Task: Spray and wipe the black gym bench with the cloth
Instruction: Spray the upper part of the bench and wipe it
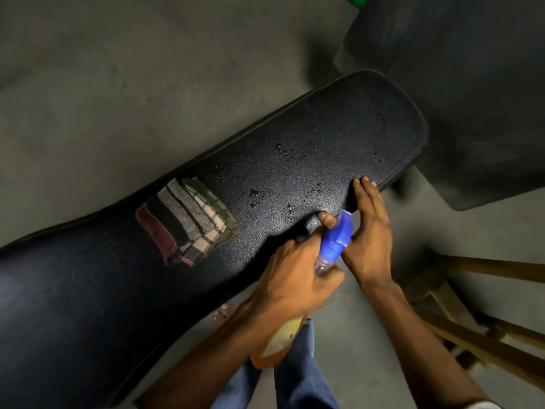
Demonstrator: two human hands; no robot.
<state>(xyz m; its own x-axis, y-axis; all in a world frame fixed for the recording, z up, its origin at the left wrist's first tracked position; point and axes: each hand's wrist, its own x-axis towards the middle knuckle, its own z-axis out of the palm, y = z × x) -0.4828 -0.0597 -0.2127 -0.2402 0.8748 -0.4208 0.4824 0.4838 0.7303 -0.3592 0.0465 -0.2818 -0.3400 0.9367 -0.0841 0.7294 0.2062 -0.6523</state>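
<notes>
The black gym bench (295, 149) runs from lower left to upper right, and its far half is dotted with spray droplets. On its middle lies a folded plaid cloth (188, 219), flat and untouched. My left hand (295, 278) is shut on the neck of a spray bottle (339, 231). The bottle has a blue spray head and orange liquid in its body, and the head points over the bench's near edge. My right hand (368, 231) rests on the bench's near edge just beyond the spray head, fingers extended, holding nothing.
A large dark padded block (472, 98) stands close to the bench's far end at upper right. A wooden frame (472, 320) sits on the concrete floor (118, 84) at lower right. My jeans-clad leg (298, 379) is below the bench edge.
</notes>
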